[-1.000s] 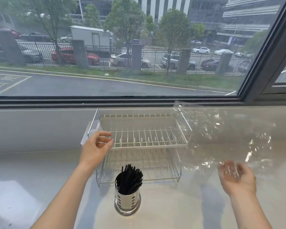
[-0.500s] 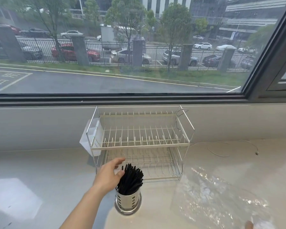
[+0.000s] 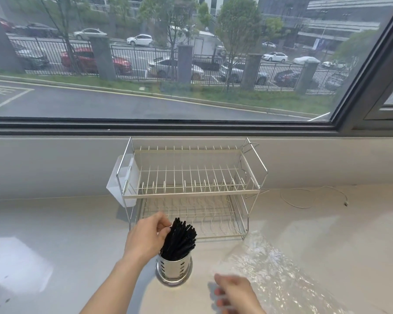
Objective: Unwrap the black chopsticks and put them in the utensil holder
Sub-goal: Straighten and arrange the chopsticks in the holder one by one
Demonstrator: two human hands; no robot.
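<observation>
A bundle of black chopsticks [image 3: 179,240] stands tilted in the perforated steel utensil holder [image 3: 174,267] on the pale counter, in front of the dish rack. My left hand [image 3: 145,239] is at the left side of the bundle, its fingers curled against the upper ends of the chopsticks. My right hand [image 3: 234,293] is low at the bottom edge, blurred, with loose fingers that hold nothing I can see. It is right of the holder and beside the clear plastic wrap [image 3: 279,277], which lies crumpled on the counter.
A two-tier white wire dish rack [image 3: 191,191] stands against the wall under the window, with a white plastic cup [image 3: 120,184] hung on its left end. A thin white cable [image 3: 313,198] lies at the back right. The pale counter [image 3: 55,234] stretches to the left.
My left hand dropped from the rack's top tier to the chopsticks and curled onto them. The clear wrap, held up by my right hand before, now lies on the counter; my right hand came back into view.
</observation>
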